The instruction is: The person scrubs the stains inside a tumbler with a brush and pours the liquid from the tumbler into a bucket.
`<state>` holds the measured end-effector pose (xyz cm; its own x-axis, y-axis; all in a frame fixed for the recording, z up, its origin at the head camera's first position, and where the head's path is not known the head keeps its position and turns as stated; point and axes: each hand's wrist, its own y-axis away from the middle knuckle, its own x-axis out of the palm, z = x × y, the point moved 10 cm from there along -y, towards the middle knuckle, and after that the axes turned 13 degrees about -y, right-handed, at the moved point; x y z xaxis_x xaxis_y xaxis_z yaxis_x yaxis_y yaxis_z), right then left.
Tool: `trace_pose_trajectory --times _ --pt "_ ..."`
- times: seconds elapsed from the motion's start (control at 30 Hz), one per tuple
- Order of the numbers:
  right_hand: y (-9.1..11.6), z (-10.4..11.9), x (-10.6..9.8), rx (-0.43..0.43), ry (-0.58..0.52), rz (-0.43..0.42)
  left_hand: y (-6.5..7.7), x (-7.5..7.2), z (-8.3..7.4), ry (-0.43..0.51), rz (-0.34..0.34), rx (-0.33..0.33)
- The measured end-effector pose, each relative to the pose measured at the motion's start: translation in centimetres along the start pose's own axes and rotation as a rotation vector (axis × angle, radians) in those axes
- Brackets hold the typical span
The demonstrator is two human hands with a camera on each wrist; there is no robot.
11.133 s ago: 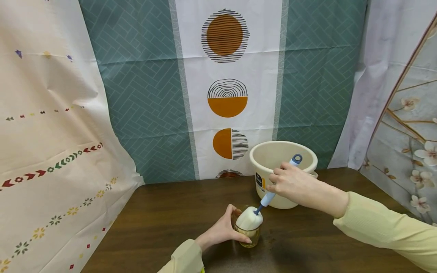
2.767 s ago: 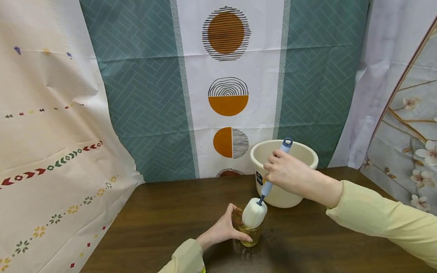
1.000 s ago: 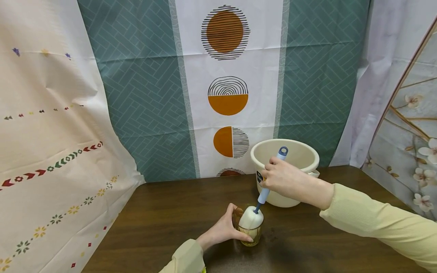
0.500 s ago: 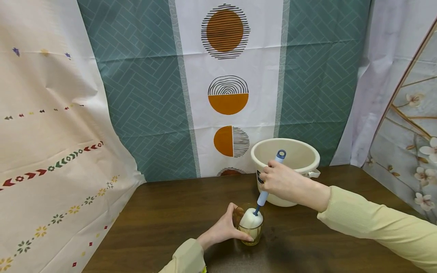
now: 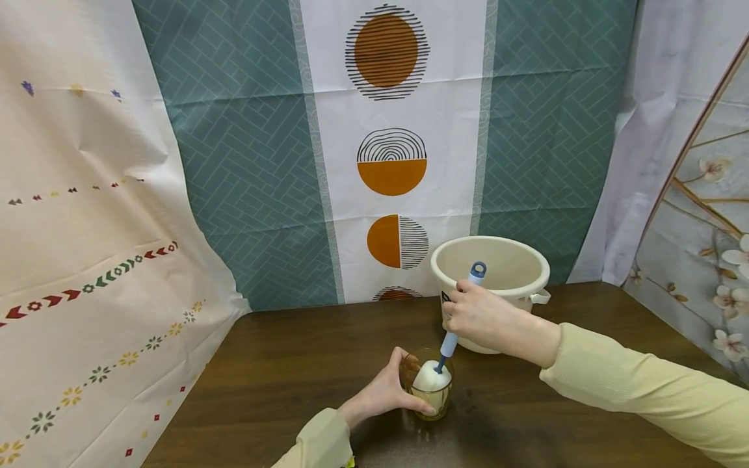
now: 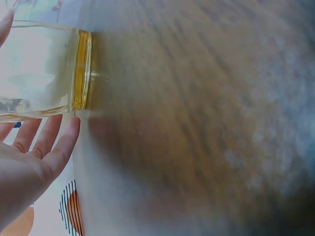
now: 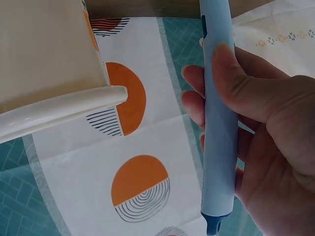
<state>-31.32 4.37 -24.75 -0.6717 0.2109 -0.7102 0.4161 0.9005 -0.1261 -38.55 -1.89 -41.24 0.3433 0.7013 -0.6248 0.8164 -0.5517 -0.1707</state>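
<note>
An amber glass point(image 5: 432, 406) stands on the dark wooden table, and my left hand point(image 5: 386, 392) grips it from the left side. In the left wrist view the thumb and fingers point(image 6: 64, 142) lie on opposite sides of the glass point(image 6: 44, 69). My right hand point(image 5: 486, 320) holds the light-blue handle of a cup brush point(image 5: 450, 343). Its white sponge head point(image 5: 432, 376) sits inside the glass, with the top showing above the near rim. In the right wrist view, thumb and fingers wrap the brush handle point(image 7: 220, 137).
A cream bucket point(image 5: 529, 286) with a side handle stands behind the right hand, close to the forearm. Patterned cloths point(image 5: 251, 162) hang along the back and both sides of the table point(image 5: 281, 364). A small yellow-green thing point(image 5: 350, 462) shows by the left sleeve.
The sponge was raised partly out of the glass a few seconds ago; it has since gone down deeper. My right hand has shifted slightly left and down. The left hand keeps its grip.
</note>
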Motion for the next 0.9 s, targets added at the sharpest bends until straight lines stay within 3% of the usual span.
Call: trace_pose_trajectory --times 0.9 --pt "-0.01 0.31 -0.09 -0.015 0.011 -0.025 0.10 -0.05 -0.15 0.013 -0.002 0.005"
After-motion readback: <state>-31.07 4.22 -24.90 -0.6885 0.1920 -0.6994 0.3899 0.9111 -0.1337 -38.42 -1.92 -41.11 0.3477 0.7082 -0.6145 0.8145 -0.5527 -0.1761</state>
